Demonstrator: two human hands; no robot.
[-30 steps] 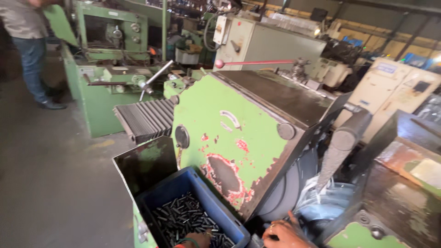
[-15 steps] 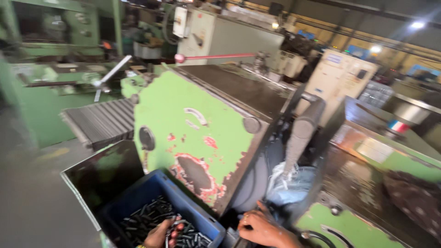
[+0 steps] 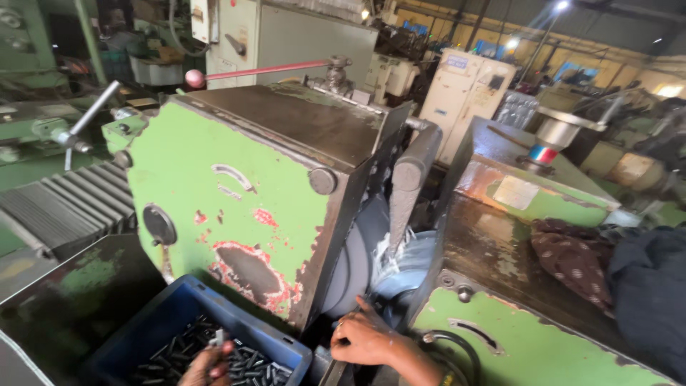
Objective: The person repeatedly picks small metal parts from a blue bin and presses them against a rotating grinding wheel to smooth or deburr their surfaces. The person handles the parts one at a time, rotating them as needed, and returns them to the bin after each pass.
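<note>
Workshop floor seen from above the operator's hands. The largest body is the green machine housing (image 3: 236, 207), its paint chipped to red primer and bare metal, with a dark flat top. A grey grinding wheel (image 3: 354, 257) sits in the gap to its right, partly covered by the housing and by a curved grey guard arm (image 3: 414, 171); this gap appears to be where work is fed. A second green machine block (image 3: 522, 336) lies to the right, with a patterned cloth (image 3: 572, 257) on its oily top, probably kept there for wiping. A long lever with a red ball knob (image 3: 194, 77) projects over the housing, within reach of the standing position.

Below the housing stands a blue plastic crate (image 3: 161, 325), set low and close to the wheel so that parts can be picked without stepping away. It holds a loose heap of small dark metal pins (image 3: 250, 357).

The left hand (image 3: 207, 364) reaches into the crate, fingers curled down among the pins; whether they close on any cannot be told. The right hand (image 3: 364, 336) rests at the foot of the wheel gap, fingers spread and extended toward the wheel, a ring on one finger, holding nothing visible.
</note>
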